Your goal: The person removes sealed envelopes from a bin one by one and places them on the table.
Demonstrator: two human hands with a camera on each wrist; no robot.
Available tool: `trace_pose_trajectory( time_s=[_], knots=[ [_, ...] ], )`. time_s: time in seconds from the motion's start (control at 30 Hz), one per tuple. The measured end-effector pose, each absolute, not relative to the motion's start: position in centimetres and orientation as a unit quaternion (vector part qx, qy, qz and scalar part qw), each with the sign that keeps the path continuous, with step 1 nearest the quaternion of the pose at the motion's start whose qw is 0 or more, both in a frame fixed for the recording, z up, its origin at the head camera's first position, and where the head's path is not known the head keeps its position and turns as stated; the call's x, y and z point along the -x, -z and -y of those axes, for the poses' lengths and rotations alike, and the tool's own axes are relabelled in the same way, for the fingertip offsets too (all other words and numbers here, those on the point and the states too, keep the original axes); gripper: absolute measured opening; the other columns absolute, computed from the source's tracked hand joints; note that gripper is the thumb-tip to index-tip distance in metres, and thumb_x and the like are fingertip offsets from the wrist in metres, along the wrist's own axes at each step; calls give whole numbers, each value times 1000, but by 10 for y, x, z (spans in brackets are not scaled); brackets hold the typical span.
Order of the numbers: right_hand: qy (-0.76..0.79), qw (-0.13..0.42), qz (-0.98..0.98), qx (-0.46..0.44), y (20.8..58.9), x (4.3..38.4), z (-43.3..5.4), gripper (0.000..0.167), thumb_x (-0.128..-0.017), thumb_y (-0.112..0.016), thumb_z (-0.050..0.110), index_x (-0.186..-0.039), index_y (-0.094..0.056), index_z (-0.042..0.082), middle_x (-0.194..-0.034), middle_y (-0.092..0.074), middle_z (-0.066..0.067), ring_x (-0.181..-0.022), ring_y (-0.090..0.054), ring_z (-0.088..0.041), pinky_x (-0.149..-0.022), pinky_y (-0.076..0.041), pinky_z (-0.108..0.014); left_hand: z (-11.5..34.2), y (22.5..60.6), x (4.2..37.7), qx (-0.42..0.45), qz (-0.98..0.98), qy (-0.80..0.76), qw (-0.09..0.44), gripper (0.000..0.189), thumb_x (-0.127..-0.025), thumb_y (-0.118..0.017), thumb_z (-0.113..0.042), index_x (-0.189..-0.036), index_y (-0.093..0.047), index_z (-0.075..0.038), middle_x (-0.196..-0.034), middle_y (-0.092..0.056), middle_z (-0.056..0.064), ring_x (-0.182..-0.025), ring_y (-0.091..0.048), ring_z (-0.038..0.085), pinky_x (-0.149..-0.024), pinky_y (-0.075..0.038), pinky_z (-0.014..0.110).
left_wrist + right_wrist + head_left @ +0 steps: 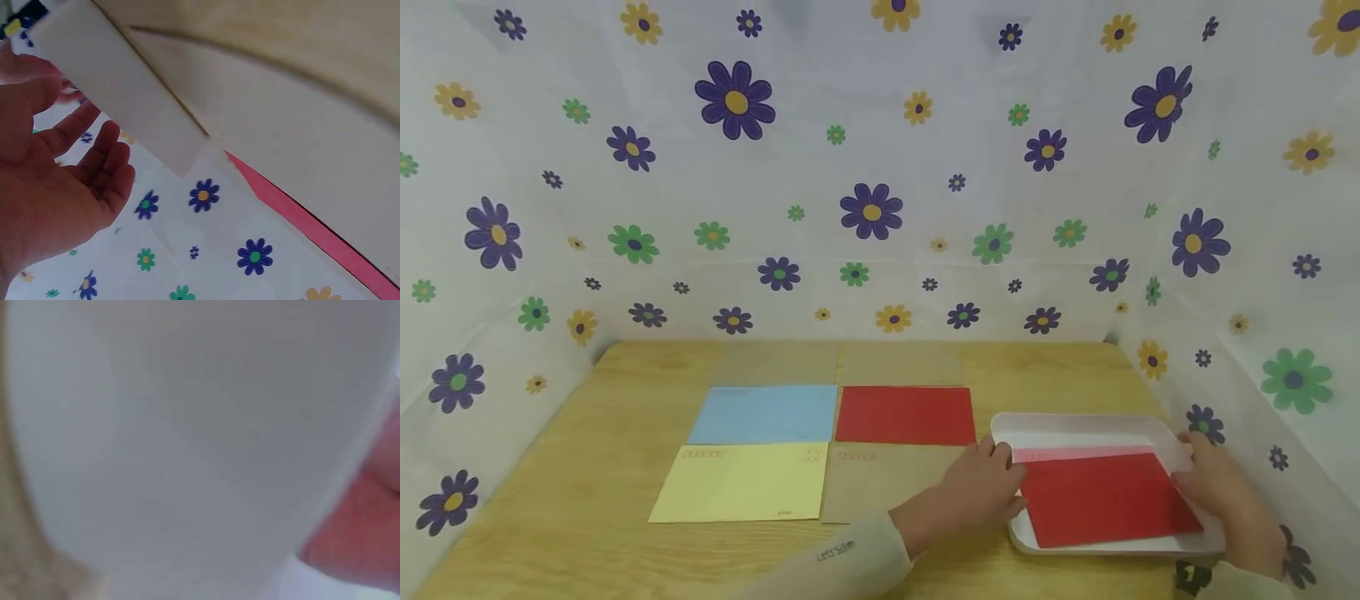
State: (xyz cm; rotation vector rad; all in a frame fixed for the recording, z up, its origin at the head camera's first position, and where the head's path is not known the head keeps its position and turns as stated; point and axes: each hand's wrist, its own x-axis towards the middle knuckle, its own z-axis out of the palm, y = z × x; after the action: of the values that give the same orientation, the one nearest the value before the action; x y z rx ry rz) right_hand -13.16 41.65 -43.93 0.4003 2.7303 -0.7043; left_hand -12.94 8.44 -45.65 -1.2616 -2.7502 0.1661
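Observation:
A white tray (1075,429) stands on the right part of the table, with a red envelope (1108,500) lying aslant in it over a pink envelope (1052,454). My left hand (973,483) is at the tray's left end, its fingertips right at the rim and close to the red envelope's edge. In the left wrist view the fingers of that left hand (69,137) are loosely bent beside the tray's end wall (125,87). My right hand (1221,492) grips the tray's right end. Up close, the tray's smooth wall (187,450) hides most of the right fingers.
On the wooden table (572,450) several envelopes lie in rows: yellow (741,483), blue (763,415), red (904,415) and brown (880,483), plus brown ones (778,364) at the back. A white flowered cloth (820,67) stands around the table on three sides.

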Motion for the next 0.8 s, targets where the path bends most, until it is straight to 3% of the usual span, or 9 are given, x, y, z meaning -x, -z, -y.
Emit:
trace_pose_trajectory(
  time_s=[0.1,0.2,0.33,0.5,0.63,0.8],
  knots=[
    [228,90,-965,-92,434,131,-409,60,-89,-63,11,-138,-36,-12,-131,-31,-44,-118,-34,-60,-96,-35,-71,-75,455,109,439,896,-42,46,28,-98,-55,-51,-107,-65,-26,-114,-56,-3,-100,-49,12,-83,-43,22],
    [215,76,-973,-38,431,131,-402,51,-85,-68,9,-129,-50,-8,-125,-40,-41,-110,-41,-55,-92,-39,-68,-68,453,95,470,882,-14,31,28,-97,-57,-51,-111,-65,-28,-123,-55,-5,-108,-49,11,-87,-44,22],
    [193,84,-977,45,442,133,-395,51,-76,-80,12,-119,-61,-5,-111,-59,-31,-96,-55,-41,-87,-46,-60,-63,451,84,498,865,-16,59,25,-97,-60,-47,-115,-66,-31,-118,-58,-6,-98,-51,8,-75,-42,17],
    [169,114,-977,68,456,134,-386,59,-71,-87,21,-120,-65,-3,-110,-65,-25,-100,-60,-41,-92,-44,-62,-59,449,76,491,867,-29,79,18,-98,-60,-43,-111,-67,-33,-106,-58,-7,-82,-46,7,-61,-31,16],
    [166,126,-976,65,459,138,-379,57,-73,-86,22,-120,-64,-2,-113,-64,-25,-104,-57,-43,-93,-42,-62,-54,449,73,476,877,-47,50,24,-97,-61,-45,-118,-65,-35,-107,-55,-8,-87,-46,9,-64,-36,18],
    [154,107,-979,76,457,145,-372,52,-75,-85,22,-116,-64,-1,-104,-62,-22,-95,-56,-38,-88,-46,-59,-47,448,72,465,881,-63,50,29,-94,-65,-45,-122,-62,-36,-109,-54,-8,-90,-46,10,-61,-36,18]
  ],
)
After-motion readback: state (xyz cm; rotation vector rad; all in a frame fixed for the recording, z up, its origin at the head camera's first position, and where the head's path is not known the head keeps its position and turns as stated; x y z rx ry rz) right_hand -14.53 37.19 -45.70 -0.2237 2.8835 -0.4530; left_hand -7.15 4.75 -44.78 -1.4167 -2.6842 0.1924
